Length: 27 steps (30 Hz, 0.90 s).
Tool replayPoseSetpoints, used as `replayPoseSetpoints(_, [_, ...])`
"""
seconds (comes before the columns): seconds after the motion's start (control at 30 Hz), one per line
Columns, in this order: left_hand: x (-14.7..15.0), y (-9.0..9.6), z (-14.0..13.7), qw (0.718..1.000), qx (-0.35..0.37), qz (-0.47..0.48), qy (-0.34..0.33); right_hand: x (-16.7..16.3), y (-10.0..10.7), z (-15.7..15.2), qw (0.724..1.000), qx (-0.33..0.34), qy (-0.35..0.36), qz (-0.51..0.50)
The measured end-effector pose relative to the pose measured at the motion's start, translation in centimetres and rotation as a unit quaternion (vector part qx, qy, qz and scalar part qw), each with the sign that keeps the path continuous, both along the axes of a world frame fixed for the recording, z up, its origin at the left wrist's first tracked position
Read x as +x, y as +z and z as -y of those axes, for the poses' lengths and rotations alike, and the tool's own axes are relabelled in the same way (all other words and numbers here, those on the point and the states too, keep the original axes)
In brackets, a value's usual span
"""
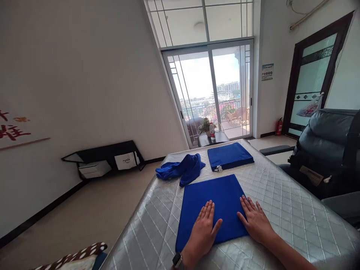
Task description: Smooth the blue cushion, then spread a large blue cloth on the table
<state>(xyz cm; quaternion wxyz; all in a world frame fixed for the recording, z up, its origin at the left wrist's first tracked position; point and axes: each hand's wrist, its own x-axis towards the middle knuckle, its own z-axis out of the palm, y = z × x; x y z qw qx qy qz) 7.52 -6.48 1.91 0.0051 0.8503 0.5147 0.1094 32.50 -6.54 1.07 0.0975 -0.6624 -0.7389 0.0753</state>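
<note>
A flat blue cloth (222, 195), folded into a near-square, lies on the silver quilted cover (270, 187) in front of me. My left hand (204, 227) rests palm down on its lower middle part, fingers stretched out, thumb apart. Along the cloth's right edge lies my right hand (254, 217), also flat, its thumb and fingertips reaching onto the cloth. Just beyond is a stack of folded blue cloths (229, 154) with a white tag at its near corner. To the left of that stack sits a crumpled blue cloth (184, 168).
Past the far end of the covered surface stands a small dark table (201, 140) with a bottle (212, 131) and a plant (206, 125). A black leather chair (326, 138) is close on the right. Against the left wall is a low black shelf (107, 152).
</note>
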Motion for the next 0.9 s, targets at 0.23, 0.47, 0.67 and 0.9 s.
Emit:
replayPoseSetpoints(0.23, [10.4, -0.1, -1.7, 0.996, 0.017, 0.014, -0.090, 0.1, 0.1, 0.2, 1.000, 0.006, 0.005, 0.024])
replayPoseSetpoints(0.47, [7.9, -0.9, -1.7, 0.999, 0.005, 0.013, -0.036, 0.4, 0.3, 0.0, 1.000, 0.012, 0.007, 0.021])
replayPoseSetpoints(0.67, [-1.1, -1.2, -0.3, 0.996, -0.045, -0.009, 0.079, 0.5, 0.0, -0.1, 1.000, 0.012, 0.003, 0.013])
replayPoseSetpoints(0.9, [-8.6, -2.1, 2.6, 0.979, -0.067, -0.003, 0.194, 0.6, -0.8, -0.6, 0.999, 0.034, 0.009, 0.024])
